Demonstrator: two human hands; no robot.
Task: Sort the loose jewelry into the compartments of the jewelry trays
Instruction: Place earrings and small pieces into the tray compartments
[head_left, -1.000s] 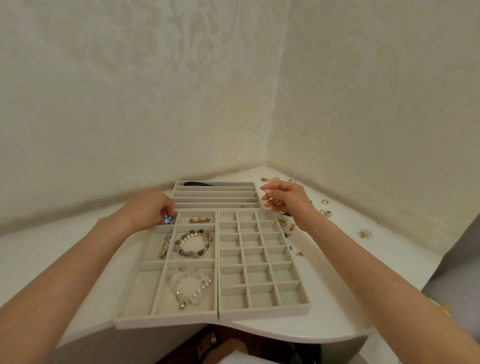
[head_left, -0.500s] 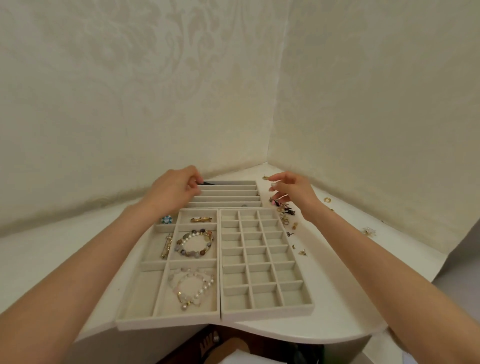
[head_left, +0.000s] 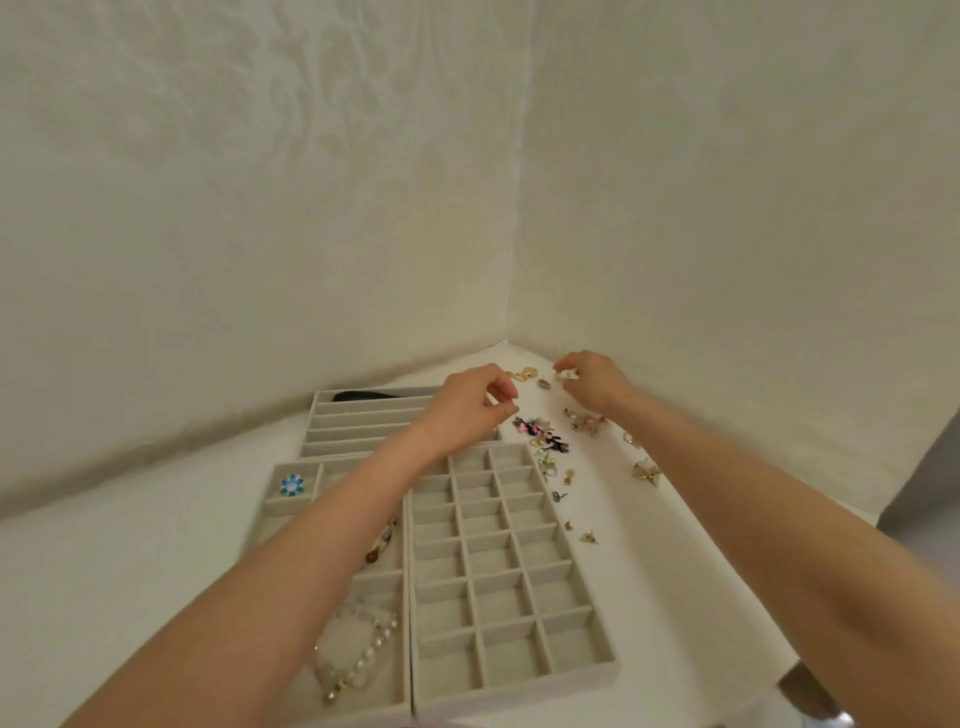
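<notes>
Three beige jewelry trays lie on the white corner table: a grid tray (head_left: 511, 577), a tray with large compartments (head_left: 283, 512) and a long-slot tray (head_left: 363, 423) at the back. A blue flower ring (head_left: 292, 484) and a pearl bracelet (head_left: 358, 654) lie in the large-compartment tray. My left arm half hides a beaded bracelet (head_left: 382, 543) there. Loose jewelry (head_left: 543, 441) is scattered right of the trays. My left hand (head_left: 467, 405) hovers over the back tray's right end, fingers loosely curled, nothing seen in them. My right hand (head_left: 595, 382) pinches a small pale piece (head_left: 567, 374) near the corner.
Gold pieces (head_left: 524, 374) lie between my two hands, and more small pieces (head_left: 647, 472) sit along the right wall. A dark object (head_left: 363, 396) lies in the back tray's far slot. Walls close the table at the back and right; its front edge curves.
My left hand left the blue ring in the tray and crossed right to the loose pile. My right hand moved back toward the corner and closed its fingertips on a small piece. The view shifted.
</notes>
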